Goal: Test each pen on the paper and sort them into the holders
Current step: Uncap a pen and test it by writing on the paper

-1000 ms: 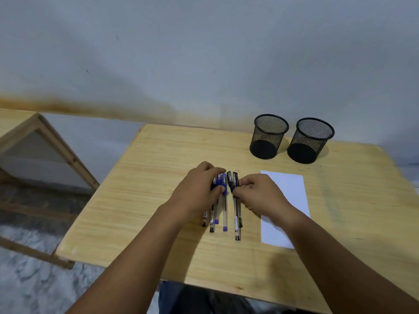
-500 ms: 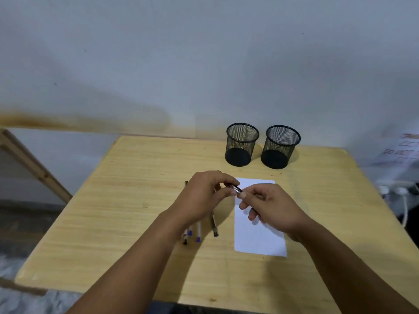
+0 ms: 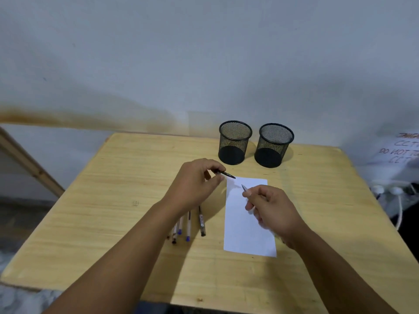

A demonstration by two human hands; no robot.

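My left hand (image 3: 195, 184) pinches a black pen cap (image 3: 226, 174) just left of the white paper's (image 3: 247, 234) top corner. My right hand (image 3: 272, 207) grips an uncapped pen (image 3: 244, 188), its tip pointing up-left over the upper part of the sheet. Several more pens (image 3: 188, 225) lie side by side on the table under my left wrist, partly hidden by it. Two black mesh holders stand at the back, the left holder (image 3: 234, 142) and the right holder (image 3: 273, 145); both look empty.
The wooden table (image 3: 113, 200) stands against a pale wall. A wooden frame (image 3: 29, 166) leans at the far left. Beyond the table's right edge are a white power strip with cables (image 3: 394, 191) and a handwritten paper notice (image 3: 401, 150).
The pen has come apart: my left hand drew the cap away to the left, and my right hand now holds the bare pen over the paper. The view shifted slightly.
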